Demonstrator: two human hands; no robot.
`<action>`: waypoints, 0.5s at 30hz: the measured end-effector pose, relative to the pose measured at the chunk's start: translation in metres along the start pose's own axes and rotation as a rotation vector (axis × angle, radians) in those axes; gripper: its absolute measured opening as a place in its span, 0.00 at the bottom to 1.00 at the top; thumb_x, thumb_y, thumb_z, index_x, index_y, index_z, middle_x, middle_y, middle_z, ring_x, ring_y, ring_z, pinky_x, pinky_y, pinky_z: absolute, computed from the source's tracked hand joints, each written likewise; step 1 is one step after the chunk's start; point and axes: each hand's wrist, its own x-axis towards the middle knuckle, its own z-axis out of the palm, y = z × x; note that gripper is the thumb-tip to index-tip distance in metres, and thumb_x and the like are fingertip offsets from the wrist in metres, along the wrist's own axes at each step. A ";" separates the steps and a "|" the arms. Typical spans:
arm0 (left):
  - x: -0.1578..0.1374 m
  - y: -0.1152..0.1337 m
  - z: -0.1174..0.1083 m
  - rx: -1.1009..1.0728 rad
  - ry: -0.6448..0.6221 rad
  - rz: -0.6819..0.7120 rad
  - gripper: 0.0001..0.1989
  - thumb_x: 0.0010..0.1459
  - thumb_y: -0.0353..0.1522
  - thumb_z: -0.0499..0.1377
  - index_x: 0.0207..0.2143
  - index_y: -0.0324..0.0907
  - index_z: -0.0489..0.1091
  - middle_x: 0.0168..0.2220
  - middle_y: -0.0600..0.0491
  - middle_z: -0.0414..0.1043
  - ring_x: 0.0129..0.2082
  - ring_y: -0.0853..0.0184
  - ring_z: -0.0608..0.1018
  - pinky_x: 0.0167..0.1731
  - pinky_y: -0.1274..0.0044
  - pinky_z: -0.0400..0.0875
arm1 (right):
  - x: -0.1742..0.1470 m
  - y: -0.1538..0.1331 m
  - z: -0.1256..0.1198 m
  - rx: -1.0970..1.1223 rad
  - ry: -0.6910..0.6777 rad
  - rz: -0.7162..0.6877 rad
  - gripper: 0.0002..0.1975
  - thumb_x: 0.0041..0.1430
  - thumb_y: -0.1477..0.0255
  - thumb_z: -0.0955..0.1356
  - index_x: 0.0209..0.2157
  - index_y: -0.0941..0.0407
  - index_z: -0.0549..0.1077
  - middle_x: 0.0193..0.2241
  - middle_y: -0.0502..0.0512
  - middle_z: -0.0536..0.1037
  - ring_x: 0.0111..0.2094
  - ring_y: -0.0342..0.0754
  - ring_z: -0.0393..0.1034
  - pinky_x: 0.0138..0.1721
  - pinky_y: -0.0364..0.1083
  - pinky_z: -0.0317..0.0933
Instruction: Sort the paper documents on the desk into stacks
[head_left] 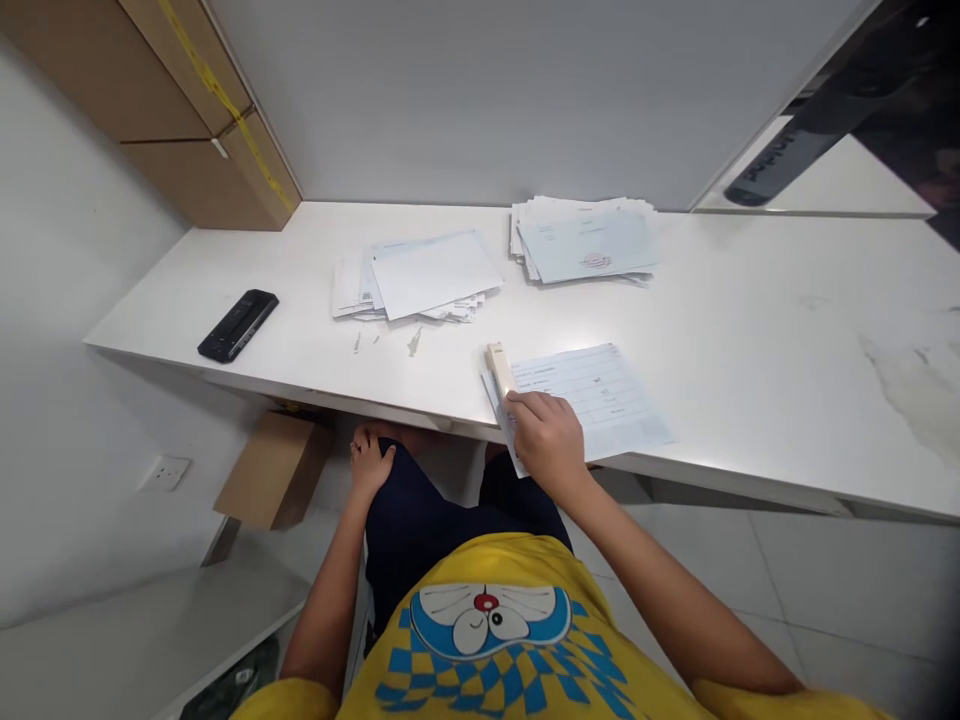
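Note:
A cream stapler (pixel 496 363) is gripped in my right hand (pixel 550 440), its jaw end at the left edge of a printed sheet (pixel 607 400). The sheet lies aslant at the front of the white desk (pixel 720 340), with its lower left corner past the desk edge. Whether it is one page or several, I cannot tell. My left hand (pixel 370 462) rests on my left knee, fingers spread over the dark trousers and holding nothing. Beyond the stapler, to the left, lies a messy paper pile (pixel 439 275). A second paper stack (pixel 589 240), with a red stamp on top, sits at the back.
A black phone-like device (pixel 238 325) lies on the desk at left. Cardboard boxes (pixel 217 165) stand in the back left corner. Another carton (pixel 270 470) is under the desk. At the back right a mirror-like panel (pixel 840 170) leans behind the desk. A wall socket (pixel 165 473) is at lower left.

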 end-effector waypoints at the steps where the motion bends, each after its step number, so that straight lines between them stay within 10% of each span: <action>1: 0.004 0.000 -0.001 0.003 0.004 0.003 0.35 0.64 0.45 0.50 0.68 0.41 0.49 0.71 0.41 0.42 0.69 0.41 0.50 0.62 0.56 0.54 | 0.002 0.003 0.000 -0.012 -0.037 -0.023 0.14 0.57 0.86 0.62 0.36 0.56 0.75 0.36 0.57 0.80 0.37 0.51 0.70 0.37 0.49 0.56; 9: 0.020 -0.002 -0.003 0.010 0.041 0.036 0.29 0.63 0.41 0.52 0.65 0.44 0.57 0.68 0.42 0.52 0.66 0.46 0.57 0.59 0.58 0.59 | -0.013 0.055 -0.036 0.143 -0.382 -0.315 0.26 0.62 0.67 0.66 0.62 0.50 0.65 0.62 0.55 0.67 0.63 0.61 0.58 0.56 0.59 0.57; 15: 0.014 0.005 0.007 -0.071 0.114 0.056 0.27 0.62 0.38 0.53 0.63 0.45 0.61 0.67 0.45 0.55 0.66 0.46 0.57 0.60 0.58 0.60 | -0.099 0.108 -0.055 0.136 -0.458 -0.070 0.29 0.63 0.69 0.62 0.66 0.45 0.58 0.63 0.52 0.67 0.63 0.61 0.60 0.59 0.63 0.57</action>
